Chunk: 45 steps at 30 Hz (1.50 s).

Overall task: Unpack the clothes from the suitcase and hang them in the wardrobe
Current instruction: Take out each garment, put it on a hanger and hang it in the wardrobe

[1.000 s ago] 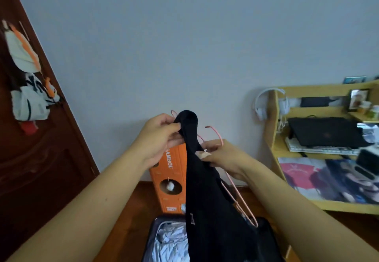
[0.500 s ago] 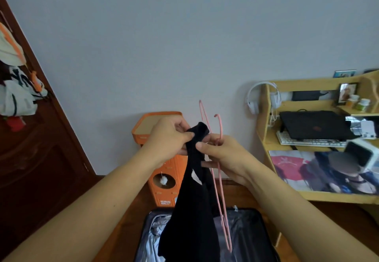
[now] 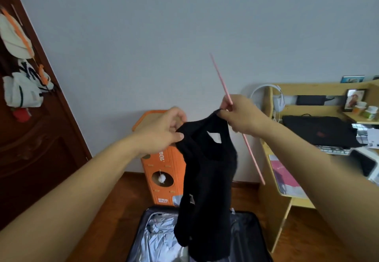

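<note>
A black top (image 3: 207, 184) hangs in front of me above the open suitcase (image 3: 244, 235). My left hand (image 3: 164, 130) pinches its left shoulder strap. My right hand (image 3: 240, 116) grips the right strap together with a pink hanger (image 3: 238, 118), which shows edge-on as a slanted pink rod from upper left to lower right. The neck opening is spread between my hands, with a white label showing. Silvery-grey clothing (image 3: 160, 239) lies in the suitcase below. No wardrobe is in view.
An orange cardboard box (image 3: 162, 171) stands against the grey wall behind the suitcase. A dark wooden door (image 3: 34, 145) on the left carries hanging bags and caps. A yellow wooden desk (image 3: 291, 184) with a laptop, keyboard and headphones stands on the right.
My hands have moved apart and spread the top's neck open. The hanger has swung with my right hand up and to the right, and now lies slanted. The camera has tilted slightly.
</note>
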Available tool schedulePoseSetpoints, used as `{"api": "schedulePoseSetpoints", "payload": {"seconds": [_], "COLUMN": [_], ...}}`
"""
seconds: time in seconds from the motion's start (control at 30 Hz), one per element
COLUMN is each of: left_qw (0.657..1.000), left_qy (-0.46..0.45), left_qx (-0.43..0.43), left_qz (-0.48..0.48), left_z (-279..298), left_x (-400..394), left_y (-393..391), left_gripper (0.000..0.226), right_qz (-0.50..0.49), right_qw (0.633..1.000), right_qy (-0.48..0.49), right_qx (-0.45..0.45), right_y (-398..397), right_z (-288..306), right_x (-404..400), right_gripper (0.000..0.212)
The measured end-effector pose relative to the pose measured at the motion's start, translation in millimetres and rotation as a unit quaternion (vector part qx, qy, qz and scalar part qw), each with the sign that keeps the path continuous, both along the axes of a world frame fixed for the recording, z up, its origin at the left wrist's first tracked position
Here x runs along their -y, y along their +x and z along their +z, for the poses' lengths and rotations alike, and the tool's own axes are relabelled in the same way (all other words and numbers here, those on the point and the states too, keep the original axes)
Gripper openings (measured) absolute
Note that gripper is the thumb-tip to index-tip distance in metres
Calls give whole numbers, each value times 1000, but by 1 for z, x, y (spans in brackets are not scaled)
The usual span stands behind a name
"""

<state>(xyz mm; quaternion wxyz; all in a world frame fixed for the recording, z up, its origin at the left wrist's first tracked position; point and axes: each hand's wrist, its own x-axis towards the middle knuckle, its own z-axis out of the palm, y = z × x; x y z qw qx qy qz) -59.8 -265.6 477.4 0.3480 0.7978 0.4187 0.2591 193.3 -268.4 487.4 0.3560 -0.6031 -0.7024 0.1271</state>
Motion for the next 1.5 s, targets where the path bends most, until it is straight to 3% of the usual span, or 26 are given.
{"api": "schedulePoseSetpoints", "payload": {"seconds": [0.07, 0.13, 0.2, 0.27, 0.4, 0.47, 0.53, 0.63, 0.73, 0.83, 0.97, 1.13, 1.33, 1.5], "left_qw": [990, 955, 937, 938, 925, 900, 921, 952, 956, 954, 942, 926, 927, 952], "left_qy": [122, 229, 238, 248, 315, 360, 324, 257, 228, 179, 111, 78, 115, 175], "left_qx": [-61, -173, -246, -241, -171, -157, -123, -131, -183, -237, -309, -360, -352, -252], "left_qz": [-43, -77, -66, -31, 128, 189, 180, 100, 31, 36, 66, 82, 67, 1], "left_z": [-2, -7, -9, -7, -2, -9, -21, -34, -41, -51, -60, -68, -70, -50], "left_x": [4, 3, 3, -1, 2, 0, -6, -9, -9, -24, -48, -58, -50, -7], "left_y": [11, 25, 35, 43, 56, 63, 72, 77, 73, 58, 31, 5, 3, 33], "left_gripper": [46, 63, 72, 65, 23, 36, 26, 46, 62, 68, 72, 68, 54, 67], "right_qz": [22, 39, 39, 28, 18, 23, 26, 25, 8, -17, 47, 88, 100, 123], "right_qw": [998, 993, 991, 993, 996, 996, 994, 990, 977, 972, 949, 953, 977, 986], "right_qy": [33, 36, 21, 0, -54, -83, -107, -125, -137, -104, -97, -170, -96, -110], "right_qx": [57, 105, 127, 118, 71, 31, -9, -59, -164, -208, -298, -233, -160, -30], "right_y": [0, 2, 6, 11, 17, 17, 18, 27, 48, 73, 89, 83, 47, -1], "right_z": [15, 27, 33, 33, 22, 12, -2, -31, -52, -58, -69, -91, -82, -85], "right_x": [-6, -9, -9, -7, 1, 5, 6, 9, 14, 24, 43, 59, 66, 44], "right_gripper": [12, 11, 11, 13, 15, 16, 16, 17, 23, 24, 23, 15, 19, 9]}}
